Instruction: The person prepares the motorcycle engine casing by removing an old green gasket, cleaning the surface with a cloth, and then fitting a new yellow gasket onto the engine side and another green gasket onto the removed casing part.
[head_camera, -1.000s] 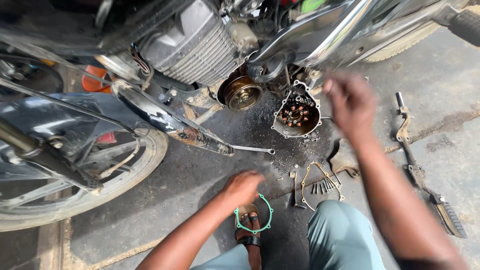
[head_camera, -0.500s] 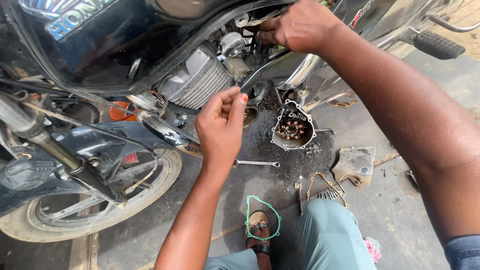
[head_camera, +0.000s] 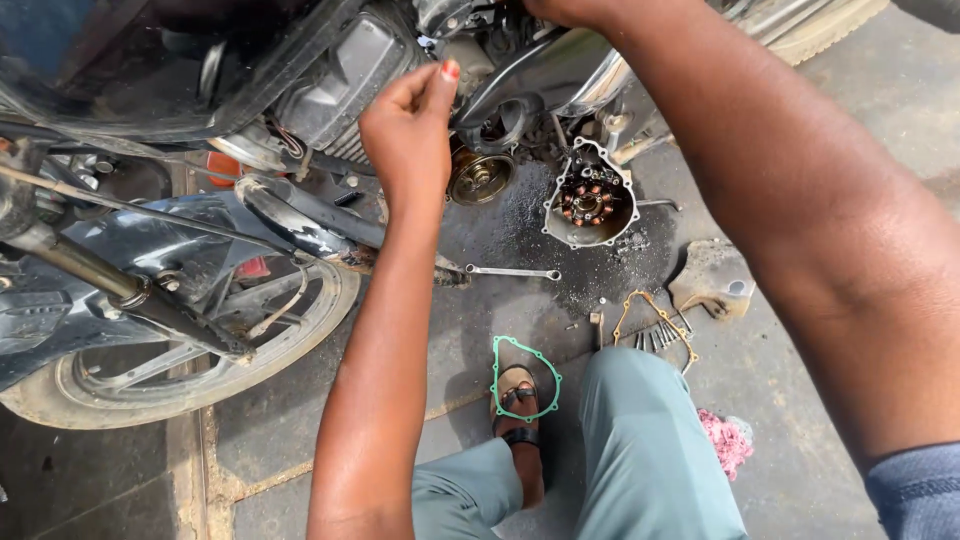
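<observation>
As left hand (head_camera: 410, 125) pinches, spanner (head_camera: 512, 271) lies horizontal.

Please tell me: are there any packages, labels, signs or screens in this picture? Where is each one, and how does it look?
None can be made out: no package, label, sign or screen shows.
Only bare parts lie on the ground: a green gasket by the foot, a wrench, and a round engine cover below the motorcycle.
</observation>
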